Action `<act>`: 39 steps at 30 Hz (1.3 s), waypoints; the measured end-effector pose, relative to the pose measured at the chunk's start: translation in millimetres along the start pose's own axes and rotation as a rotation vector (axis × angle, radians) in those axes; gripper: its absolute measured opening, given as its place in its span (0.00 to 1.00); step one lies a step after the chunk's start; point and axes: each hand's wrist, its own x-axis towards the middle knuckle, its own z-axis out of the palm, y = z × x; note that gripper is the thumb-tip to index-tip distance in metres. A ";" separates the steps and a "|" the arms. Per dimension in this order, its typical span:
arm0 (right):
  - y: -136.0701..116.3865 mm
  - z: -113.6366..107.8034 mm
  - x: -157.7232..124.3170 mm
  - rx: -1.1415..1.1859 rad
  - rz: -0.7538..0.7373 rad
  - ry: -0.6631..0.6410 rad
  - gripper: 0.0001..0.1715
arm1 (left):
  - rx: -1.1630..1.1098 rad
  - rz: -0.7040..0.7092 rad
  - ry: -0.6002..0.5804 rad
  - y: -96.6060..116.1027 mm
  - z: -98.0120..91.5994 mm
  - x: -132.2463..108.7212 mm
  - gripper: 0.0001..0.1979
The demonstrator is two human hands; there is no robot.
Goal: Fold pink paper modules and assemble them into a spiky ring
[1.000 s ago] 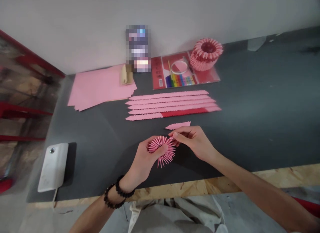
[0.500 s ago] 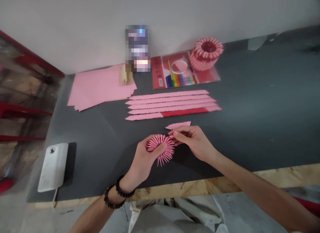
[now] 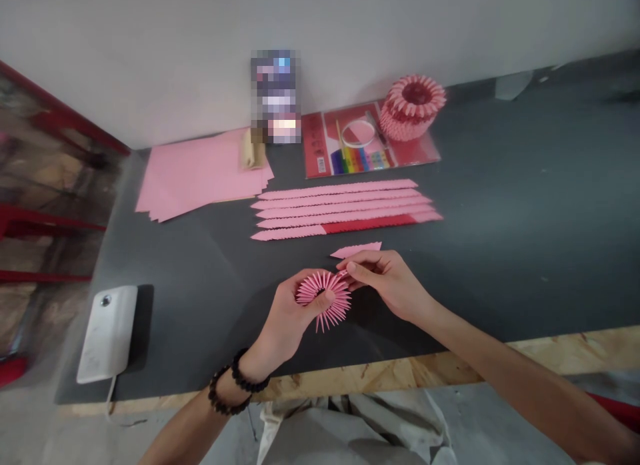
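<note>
A spiky pink ring of folded paper pieces (image 3: 326,298) is held just above the dark table (image 3: 500,218). My left hand (image 3: 290,318), with dark bead bracelets at the wrist, grips the ring from the left with the thumb over its middle. My right hand (image 3: 387,282) pinches the ring's upper right edge with thumb and forefinger. A short stack of pink folded pieces (image 3: 356,250) lies just beyond my right hand.
Long rows of stacked pink pieces (image 3: 345,208), one partly red, lie mid-table. Pink paper sheets (image 3: 200,173) lie at the back left, a red packet (image 3: 367,145) and a finished pink paper basket (image 3: 413,106) by the wall. A white device (image 3: 107,332) sits at the left.
The ring has turned slightly in my hands; both hands stay in about the same place. Everything else on the table is as before.
</note>
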 end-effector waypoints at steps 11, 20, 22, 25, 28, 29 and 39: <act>-1.4 -1.0 -0.4 0.019 0.019 0.028 0.15 | -0.029 0.007 0.000 3.9 1.0 -0.6 0.17; -1.1 0.3 -0.7 -0.026 0.006 0.021 0.16 | 0.014 0.029 0.068 4.1 3.9 -0.1 0.19; -1.0 0.4 -0.5 -0.023 0.007 0.019 0.16 | 0.027 0.031 0.071 3.9 3.9 -0.2 0.18; -1.1 0.2 -0.6 -0.025 0.013 0.016 0.16 | 0.038 0.029 0.070 3.3 3.4 -0.1 0.17; -1.1 0.2 -0.5 -0.034 0.013 0.015 0.16 | 0.073 0.033 0.074 3.3 3.1 0.0 0.17; -1.1 0.3 -0.5 -0.039 0.011 0.014 0.16 | 0.091 0.035 0.079 3.5 3.0 0.0 0.17; -1.4 2.8 -1.2 -0.038 0.003 0.019 0.15 | 0.188 0.101 0.067 6.3 2.1 -0.5 0.15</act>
